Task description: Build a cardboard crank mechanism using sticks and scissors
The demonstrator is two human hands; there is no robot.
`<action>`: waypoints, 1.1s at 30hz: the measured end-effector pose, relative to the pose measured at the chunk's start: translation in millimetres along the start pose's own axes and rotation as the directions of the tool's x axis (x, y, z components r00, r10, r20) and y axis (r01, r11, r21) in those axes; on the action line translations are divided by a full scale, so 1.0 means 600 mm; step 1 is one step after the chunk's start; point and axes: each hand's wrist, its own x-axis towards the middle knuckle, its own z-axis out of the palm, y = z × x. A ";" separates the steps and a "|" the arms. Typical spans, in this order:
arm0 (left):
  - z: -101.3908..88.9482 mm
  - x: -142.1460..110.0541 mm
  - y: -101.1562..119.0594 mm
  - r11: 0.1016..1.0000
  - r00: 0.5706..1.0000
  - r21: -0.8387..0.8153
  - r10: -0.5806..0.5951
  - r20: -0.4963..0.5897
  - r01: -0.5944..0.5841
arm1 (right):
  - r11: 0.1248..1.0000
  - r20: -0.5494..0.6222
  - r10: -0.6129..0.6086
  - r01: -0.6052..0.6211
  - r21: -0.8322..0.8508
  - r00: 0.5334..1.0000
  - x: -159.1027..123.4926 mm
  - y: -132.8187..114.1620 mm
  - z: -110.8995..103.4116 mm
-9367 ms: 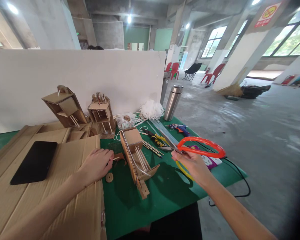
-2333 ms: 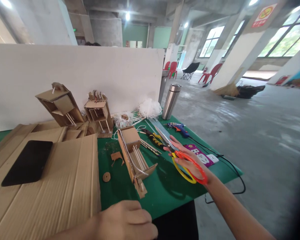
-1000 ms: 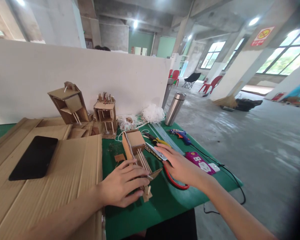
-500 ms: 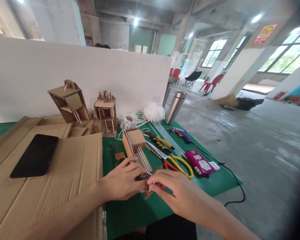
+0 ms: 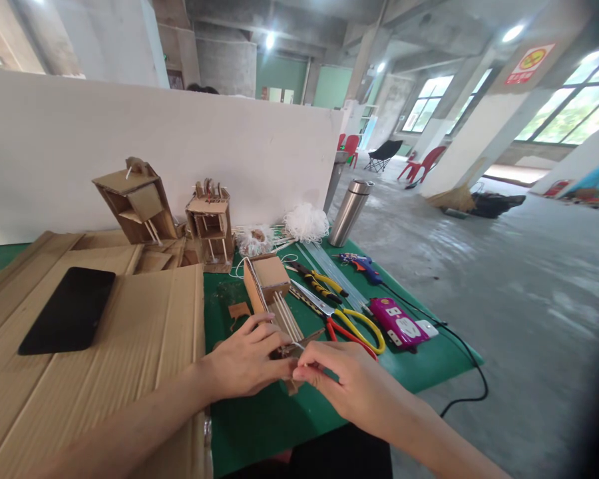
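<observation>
A cardboard model (image 5: 272, 271) with thin sticks (image 5: 287, 316) along its middle lies on the green table in front of me. My left hand (image 5: 252, 359) grips its near end, with fingers over the side and the thumb pointing toward the right hand. Close beside it, my right hand (image 5: 334, 379) is closed in a pinch on a thin white string (image 5: 298, 345) at that same end. The fingers hide most of the string and the part of the model under them.
Scissors (image 5: 357, 329), pliers (image 5: 324, 283), clear glue sticks (image 5: 332, 269), a glue gun (image 5: 359, 265) and a purple power strip (image 5: 399, 324) lie rightward. Behind stand two cardboard models (image 5: 134, 199), a string bundle (image 5: 307, 223) and a steel flask (image 5: 350, 213). A phone (image 5: 67, 311) rests on cardboard sheets (image 5: 144, 346).
My right hand has shifted very slightly while keeping its pinch at the model's near end. My left hand stays on the model, and the view has tilted a little.
</observation>
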 end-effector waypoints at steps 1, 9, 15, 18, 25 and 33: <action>0.000 0.000 0.000 1.000 1.000 0.006 0.000 -0.006 0.000 | 1.000 -0.004 -0.003 0.003 -0.012 1.000 -0.001 0.002 0.001; -0.003 0.005 0.002 1.000 0.999 -0.030 -0.004 -0.049 0.003 | 0.992 -0.091 -0.083 0.074 -0.099 0.992 -0.012 -0.004 0.010; 0.003 0.004 0.006 0.999 0.997 -0.031 -0.043 -0.066 0.041 | 0.976 -0.087 -0.138 0.120 -0.179 0.987 -0.009 -0.009 0.007; 0.009 0.002 0.006 0.999 0.996 -0.016 -0.047 -0.072 0.046 | 0.975 -0.100 -0.133 0.112 -0.190 0.986 -0.008 -0.003 0.010; 0.016 0.001 0.006 0.999 0.993 0.020 -0.038 -0.112 0.041 | 0.992 -0.199 -0.056 0.031 -0.125 0.978 -0.016 -0.004 0.034; 0.018 -0.002 0.004 0.999 0.994 0.020 -0.033 -0.105 0.035 | 0.997 -0.233 -0.058 0.042 -0.072 0.971 -0.018 -0.009 0.035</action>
